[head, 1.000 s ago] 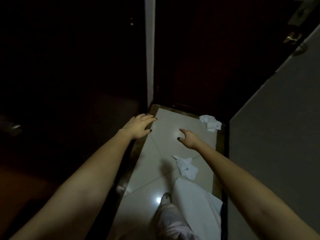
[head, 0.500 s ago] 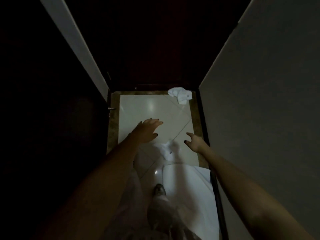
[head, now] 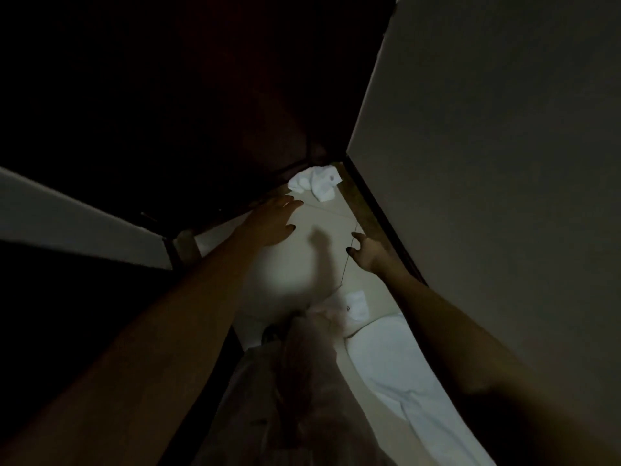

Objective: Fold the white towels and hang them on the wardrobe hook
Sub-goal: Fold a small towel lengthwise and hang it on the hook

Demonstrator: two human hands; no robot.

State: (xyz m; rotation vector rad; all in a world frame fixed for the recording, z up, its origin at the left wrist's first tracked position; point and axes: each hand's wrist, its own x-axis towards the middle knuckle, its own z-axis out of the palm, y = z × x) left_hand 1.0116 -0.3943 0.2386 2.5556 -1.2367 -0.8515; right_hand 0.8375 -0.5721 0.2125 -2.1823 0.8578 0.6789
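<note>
Crumpled towel (head: 314,185) in far floor (head: 279,277) corner; neither grip grasping.
Left grip (head: 275,220) released, fingers straight, just short of it. Judged light, limp, not slippery: pinch a raised fold, expect sag. Small towel (head: 356,306) lies nearer the body; right grip (head: 368,250) loosely curled, empty; long towel (head: 403,375) along wall (head: 504,163).
</note>
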